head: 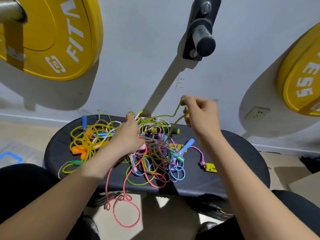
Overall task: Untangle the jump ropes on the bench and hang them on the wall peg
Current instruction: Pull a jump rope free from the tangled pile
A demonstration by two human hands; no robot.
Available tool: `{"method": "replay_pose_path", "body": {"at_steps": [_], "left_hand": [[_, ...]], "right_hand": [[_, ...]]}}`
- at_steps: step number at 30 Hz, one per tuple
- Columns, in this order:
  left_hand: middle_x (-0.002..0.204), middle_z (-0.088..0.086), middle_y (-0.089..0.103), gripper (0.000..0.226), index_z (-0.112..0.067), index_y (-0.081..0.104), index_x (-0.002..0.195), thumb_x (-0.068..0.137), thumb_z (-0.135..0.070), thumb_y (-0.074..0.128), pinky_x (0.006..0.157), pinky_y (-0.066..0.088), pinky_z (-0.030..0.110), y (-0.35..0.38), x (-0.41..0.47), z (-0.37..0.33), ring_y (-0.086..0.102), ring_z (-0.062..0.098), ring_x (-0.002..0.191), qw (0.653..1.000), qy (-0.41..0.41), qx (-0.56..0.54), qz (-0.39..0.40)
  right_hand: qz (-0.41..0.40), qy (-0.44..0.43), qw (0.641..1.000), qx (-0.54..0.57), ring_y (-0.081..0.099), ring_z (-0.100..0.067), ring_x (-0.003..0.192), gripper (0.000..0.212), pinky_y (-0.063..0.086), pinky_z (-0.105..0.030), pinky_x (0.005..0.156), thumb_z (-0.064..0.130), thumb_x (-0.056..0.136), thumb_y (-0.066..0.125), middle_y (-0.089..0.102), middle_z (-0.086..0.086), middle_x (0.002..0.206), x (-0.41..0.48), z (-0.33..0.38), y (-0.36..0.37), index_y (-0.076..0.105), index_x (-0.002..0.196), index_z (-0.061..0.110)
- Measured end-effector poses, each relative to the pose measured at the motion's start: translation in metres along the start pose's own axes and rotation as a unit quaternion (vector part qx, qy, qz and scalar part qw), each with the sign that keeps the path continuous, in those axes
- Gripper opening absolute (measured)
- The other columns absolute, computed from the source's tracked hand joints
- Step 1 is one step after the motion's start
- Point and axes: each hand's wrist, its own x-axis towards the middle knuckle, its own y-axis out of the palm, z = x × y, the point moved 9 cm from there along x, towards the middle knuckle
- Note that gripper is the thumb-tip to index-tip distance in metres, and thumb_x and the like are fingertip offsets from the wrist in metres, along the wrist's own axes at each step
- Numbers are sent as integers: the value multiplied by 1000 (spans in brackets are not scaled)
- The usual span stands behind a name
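A tangle of jump ropes (152,153) in yellow, green, pink, blue and purple lies on the black bench (216,181). My right hand (200,116) is raised above the pile and pinches a loop of olive-green rope (174,116) that runs down into the tangle. My left hand (128,134) reaches into the middle of the heap, its fingers curled among green and pink strands. A pink rope (124,210) hangs off the bench's front edge. The black wall peg (202,38) sticks out of the wall above, bare.
Yellow weight plates hang on the wall at upper left (52,37) and right (303,80). A yellow padlock (210,168) lies on the bench's right part. A wall socket (257,113) sits low on the right. My dark-clothed knees flank the bench.
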Motion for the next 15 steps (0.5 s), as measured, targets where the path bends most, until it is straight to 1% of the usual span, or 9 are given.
{"method": "replay_pose_path", "body": {"at_steps": [1,3,5,8,10,11,12,14,15], "left_hand": [[112,7,70,66,-5,33,131,83,-12,78,89,52,43,6,-1,-1,62,36,114,1000,8,16,9],[112,13,68,52,-5,33,123,87,-11,71,88,54,51,15,-4,-3,64,40,108,998,23,52,15],[110,18,66,42,-5,35,120,92,-10,67,80,56,53,21,-7,-3,66,44,101,995,31,92,9],[125,20,55,51,-3,34,130,95,-13,70,70,50,47,30,-12,-1,68,46,104,981,34,193,-2],[134,22,44,57,0,34,135,91,-1,69,70,45,46,35,-12,8,68,47,108,974,14,225,-2],[135,23,43,55,1,36,134,88,5,67,71,43,44,37,-10,13,67,47,110,975,4,220,5],[132,23,45,48,1,41,129,88,6,65,73,43,44,39,-8,17,65,47,109,980,-5,200,10],[112,19,57,20,-7,50,102,91,1,64,71,43,44,37,-1,22,62,43,97,988,-26,153,4],[100,17,60,15,-10,50,92,94,-2,63,71,45,43,35,2,22,58,41,89,991,-35,128,-10]], "right_hand": [[10,-19,999,-26,53,-17,52,46,47,-39,57,45,90,60,60,-6,58,-1,5,1,69,73,4],[8,-19,995,-99,58,-26,55,49,60,-51,67,41,90,60,65,-21,66,-4,1,-1,65,69,-2],[-23,6,986,-162,64,-41,64,50,59,-58,76,32,97,56,66,-29,72,-6,-16,-13,62,68,-8],[-27,23,941,-337,63,-49,77,36,55,-44,72,16,101,51,65,-29,74,-3,-36,-31,49,70,-3],[7,37,894,-446,54,-44,79,21,41,-36,60,0,93,52,58,-23,84,-6,-47,-35,41,78,6],[34,51,871,-488,50,-42,81,19,38,-35,62,-4,91,53,57,-23,91,-9,-53,-34,40,83,8],[64,69,850,-518,51,-42,84,19,39,-36,66,-4,91,54,59,-25,100,-13,-60,-32,41,88,8],[113,100,831,-536,58,-43,96,15,43,-38,72,2,92,58,60,-25,116,-22,-73,-26,48,102,7],[141,106,829,-531,60,-42,103,27,46,-39,74,5,90,60,60,-23,121,-25,-77,-22,50,116,8]]}}
